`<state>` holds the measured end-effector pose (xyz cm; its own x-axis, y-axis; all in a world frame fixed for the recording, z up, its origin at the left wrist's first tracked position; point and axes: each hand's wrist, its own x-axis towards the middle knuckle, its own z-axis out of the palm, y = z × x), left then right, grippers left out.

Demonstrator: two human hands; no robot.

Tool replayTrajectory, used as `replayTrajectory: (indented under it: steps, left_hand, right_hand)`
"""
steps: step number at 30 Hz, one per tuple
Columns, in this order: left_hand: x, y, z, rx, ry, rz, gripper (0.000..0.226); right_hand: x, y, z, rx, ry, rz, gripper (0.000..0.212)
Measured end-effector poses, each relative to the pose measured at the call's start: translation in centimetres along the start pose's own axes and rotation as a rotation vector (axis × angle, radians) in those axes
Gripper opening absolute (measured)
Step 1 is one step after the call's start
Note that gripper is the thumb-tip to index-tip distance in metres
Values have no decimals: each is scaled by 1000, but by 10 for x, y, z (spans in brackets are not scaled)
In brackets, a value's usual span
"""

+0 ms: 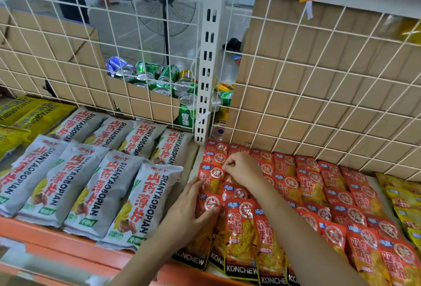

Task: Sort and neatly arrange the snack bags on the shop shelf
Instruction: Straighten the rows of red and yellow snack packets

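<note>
Several red snack bags (312, 185) lie in overlapping rows on the right half of the shelf. My right hand (241, 167) pinches the top of a red bag near the back left of that group. My left hand (193, 208) lies flat with straight fingers, pressing on a red bag (208, 203) at the left edge of the rows. To the left, several grey snack bags (95, 185) lie in two rows, and yellow bags (20, 114) sit at the far left.
A white wire grid (319, 85) backs the shelf, with a white slotted upright (206, 62) in the middle. Cardboard boxes and several drink cans (166, 78) stand behind it. More yellow bags (405, 203) lie at the far right. An orange shelf edge (68, 247) runs along the front.
</note>
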<state>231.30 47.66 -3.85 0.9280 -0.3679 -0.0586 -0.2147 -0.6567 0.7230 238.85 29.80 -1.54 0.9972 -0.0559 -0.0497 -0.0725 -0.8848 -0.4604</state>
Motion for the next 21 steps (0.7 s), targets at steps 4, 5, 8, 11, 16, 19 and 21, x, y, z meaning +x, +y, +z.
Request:
replayTrajectory:
  steps: [4, 5, 8, 11, 16, 19, 21]
  left_hand:
    - [-1, 3, -3, 6, -15, -13, 77]
    - [-1, 3, -3, 2, -16, -15, 77]
    - [-2, 3, -3, -21, 7, -1, 78]
    - [-4, 2, -2, -48, 51, 22, 78]
    - [-12, -4, -3, -51, 64, 25, 76]
    - [-16, -4, -3, -128, 91, 18, 70]
    - [-16, -6, -2, -179, 110, 26, 67]
  right_hand:
    - [-1, 0, 1, -3, 4, 0, 16]
    - [-1, 0, 0, -5, 0, -3, 16]
    - [-2, -1, -1, 16, -3, 1, 16]
    - [-9, -1, -2, 82, 74, 6, 13]
    - [-39, -5, -13, 154, -59, -167, 15]
    - [-53, -10, -13, 92, -206, -235, 17]
    - [-57, -12, -9, 44, -261, -253, 18]
